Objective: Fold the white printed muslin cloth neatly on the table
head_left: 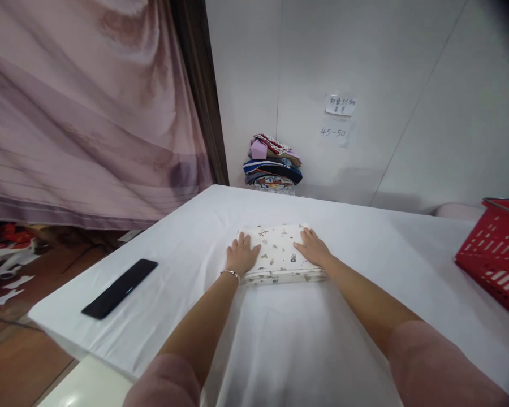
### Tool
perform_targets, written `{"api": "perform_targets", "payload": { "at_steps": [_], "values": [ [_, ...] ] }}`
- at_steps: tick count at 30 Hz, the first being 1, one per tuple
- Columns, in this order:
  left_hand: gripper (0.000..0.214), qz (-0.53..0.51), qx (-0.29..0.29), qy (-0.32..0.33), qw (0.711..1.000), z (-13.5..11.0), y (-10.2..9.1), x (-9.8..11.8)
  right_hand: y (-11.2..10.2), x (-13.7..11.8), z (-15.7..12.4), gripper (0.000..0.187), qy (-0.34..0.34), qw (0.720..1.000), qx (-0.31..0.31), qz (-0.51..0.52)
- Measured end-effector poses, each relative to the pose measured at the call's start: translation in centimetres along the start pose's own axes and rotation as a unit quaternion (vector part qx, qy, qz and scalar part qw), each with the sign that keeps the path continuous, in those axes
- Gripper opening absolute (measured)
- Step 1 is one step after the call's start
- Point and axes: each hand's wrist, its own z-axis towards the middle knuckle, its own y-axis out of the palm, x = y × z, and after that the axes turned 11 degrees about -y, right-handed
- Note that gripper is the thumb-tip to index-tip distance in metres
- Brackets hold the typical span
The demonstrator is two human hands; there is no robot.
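Observation:
A folded white cloth (277, 249) with small brown and grey printed motifs lies flat near the middle of the white-covered table (275, 339). Its near edge shows several stacked layers. On its left side rests my left hand (241, 254), fingers spread and palm down, a thin bracelet at the wrist. My right hand (313, 247) lies flat on the cloth's right side, fingers pointing away from me and thumb turned inward. Both hands press on top of the cloth without gripping it.
A black flat object (119, 289) lies on the table's left part. At the right edge stands a red plastic basket (496, 249). Behind the table, folded fabrics (272, 164) are piled against the wall. A pink curtain (89, 113) hangs at left; paper notes (339, 118) are on the wall.

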Motion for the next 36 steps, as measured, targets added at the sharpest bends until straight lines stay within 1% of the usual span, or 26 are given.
{"api": "perform_targets", "payload": {
  "at_steps": [2,5,7,9,10,12,14,16,18,20,23,25,26,28,30,32,34,36],
  "values": [
    [0.061,-0.012,0.004,0.004,1.0,0.1,0.4,-0.2,0.3,0.4,0.1,0.067,-0.005,1.0,0.005,0.018],
    [0.057,-0.045,0.001,0.001,0.999,0.1,0.0,-0.5,0.0,0.5,-0.2,0.067,0.001,0.998,0.011,0.068],
    [0.055,-0.085,0.002,-0.026,0.996,0.0,-0.7,-0.9,-0.3,0.6,-0.9,0.065,0.014,0.992,0.019,0.12],
    [0.056,-0.123,0.001,-0.077,0.989,-0.4,-1.4,-1.6,-0.4,0.8,-2.2,0.064,0.037,0.984,0.04,0.171],
    [0.058,-0.133,-0.01,-0.105,0.985,-0.7,-1.8,-2.0,-0.4,0.9,-3.0,0.065,0.049,0.979,0.054,0.191],
    [0.061,-0.135,-0.054,-0.147,0.978,-1.6,-2.5,-2.6,-0.4,0.8,-4.6,0.066,0.059,0.97,0.085,0.219],
    [0.061,-0.126,-0.098,-0.162,0.974,-2.6,-3.1,-2.9,-0.4,0.4,-6.2,0.064,0.06,0.965,0.104,0.234],
    [0.06,-0.128,-0.112,-0.158,0.973,-3.6,-3.6,-3.0,-0.5,-0.2,-7.6,0.061,0.073,0.962,0.108,0.24],
    [0.057,-0.157,-0.105,-0.14,0.972,-4.3,-3.9,-3.2,-0.6,-0.9,-9.0,0.06,0.102,0.959,0.097,0.246],
    [0.056,-0.186,-0.097,-0.126,0.97,-4.8,-4.0,-3.6,-0.6,-1.6,-10.5,0.061,0.113,0.957,0.086,0.253],
    [0.054,-0.17,-0.106,-0.116,0.973,-5.4,-4.0,-4.5,-0.1,-2.2,-12.7,0.058,0.089,0.961,0.087,0.246],
    [0.057,-0.148,-0.103,-0.122,0.976,-5.9,-4.0,-5.0,0.1,-2.4,-13.8,0.054,0.076,0.968,0.097,0.218],
    [0.058,-0.145,-0.091,-0.127,0.977,-6.3,-4.0,-5.2,0.2,-2.5,-14.3,0.052,0.072,0.971,0.109,0.199],
    [0.056,-0.163,-0.045,-0.128,0.977,-7.2,-3.9,-5.4,0.3,-2.9,-15.0,0.047,0.047,0.975,0.151,0.158],
    [0.049,-0.199,0.029,-0.096,0.975,-8.3,-3.7,-5.6,0.2,-3.5,-15.7,0.04,-0.018,0.972,0.197,0.13],
    [0.041,-0.228,0.102,-0.03,0.968,-9.8,-3.3,-5.7,0.1,-4.3,-16.2,0.034,-0.108,0.963,0.216,0.116],
    [0.034,-0.23,0.137,0.055,0.962,-11.2,-2.7,-5.6,0.0,-5.1,-16.4,0.03,-0.184,0.955,0.207,0.107],
    [0.029,-0.208,0.139,0.136,0.959,-12.4,-2.3,-5.1,0.0,-6.1,-16.2,0.03,-0.221,0.95,0.193,0.103]
  ]
}}
